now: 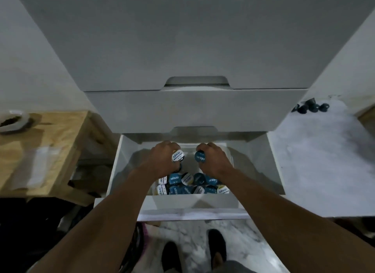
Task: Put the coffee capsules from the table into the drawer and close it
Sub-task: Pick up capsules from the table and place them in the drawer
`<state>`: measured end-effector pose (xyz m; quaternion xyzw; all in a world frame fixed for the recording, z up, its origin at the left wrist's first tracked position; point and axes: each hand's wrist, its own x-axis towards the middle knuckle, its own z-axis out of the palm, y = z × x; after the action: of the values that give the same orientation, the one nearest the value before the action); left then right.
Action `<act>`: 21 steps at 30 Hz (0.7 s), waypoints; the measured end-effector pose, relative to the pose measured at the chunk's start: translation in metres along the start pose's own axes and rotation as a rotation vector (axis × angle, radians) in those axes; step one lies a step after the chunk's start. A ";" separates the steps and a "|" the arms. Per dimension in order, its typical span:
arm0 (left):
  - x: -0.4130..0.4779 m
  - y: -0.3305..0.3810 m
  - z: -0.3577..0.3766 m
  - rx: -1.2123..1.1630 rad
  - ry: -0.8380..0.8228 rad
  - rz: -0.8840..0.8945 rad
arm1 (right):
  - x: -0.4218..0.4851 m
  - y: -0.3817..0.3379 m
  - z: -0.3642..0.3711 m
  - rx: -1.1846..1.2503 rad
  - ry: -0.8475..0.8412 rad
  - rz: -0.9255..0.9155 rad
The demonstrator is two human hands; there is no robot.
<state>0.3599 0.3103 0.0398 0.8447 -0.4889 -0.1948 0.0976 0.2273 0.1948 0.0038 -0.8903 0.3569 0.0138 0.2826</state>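
The bottom drawer (203, 203) of a white chest stands pulled out below me. Several coffee capsules (192, 184) with blue and white lids lie in a pile at its front. Both my hands are inside the drawer, above that pile. My left hand (162, 161) grips a white-lidded capsule (178, 157). My right hand (215, 161) grips a blue-lidded capsule (200, 157). On the white table at the right lie a few dark capsules (310, 108) near the wall.
Two shut drawers (194, 108) of the chest rise above the open one. A wooden stand (40, 150) with a small dish (12, 121) is at the left. The white table (324, 171) flanks the drawer on the right. My feet (194, 252) stand on marble floor.
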 end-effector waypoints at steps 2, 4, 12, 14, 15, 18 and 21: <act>0.010 -0.006 0.002 -0.007 -0.043 0.060 | -0.002 -0.001 0.003 0.011 0.008 0.055; 0.019 -0.009 0.007 -0.024 -0.066 0.117 | -0.003 0.000 0.005 0.023 0.011 0.096; 0.041 -0.011 0.033 -0.084 -0.119 0.220 | 0.000 0.010 0.011 0.031 -0.008 0.161; 0.045 -0.012 0.037 -0.087 -0.131 0.215 | 0.004 0.011 0.012 0.029 -0.018 0.145; 0.046 -0.012 0.039 -0.083 -0.142 0.215 | 0.006 0.012 0.012 0.025 -0.021 0.133; 0.051 -0.015 0.044 -0.068 -0.165 0.205 | 0.011 0.014 0.013 0.011 -0.047 0.101; 0.054 -0.019 0.046 -0.066 -0.183 0.177 | 0.015 0.018 0.015 0.005 -0.065 0.092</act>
<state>0.3798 0.2744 -0.0210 0.7733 -0.5615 -0.2779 0.0973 0.2293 0.1826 -0.0215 -0.8712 0.3882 0.0547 0.2954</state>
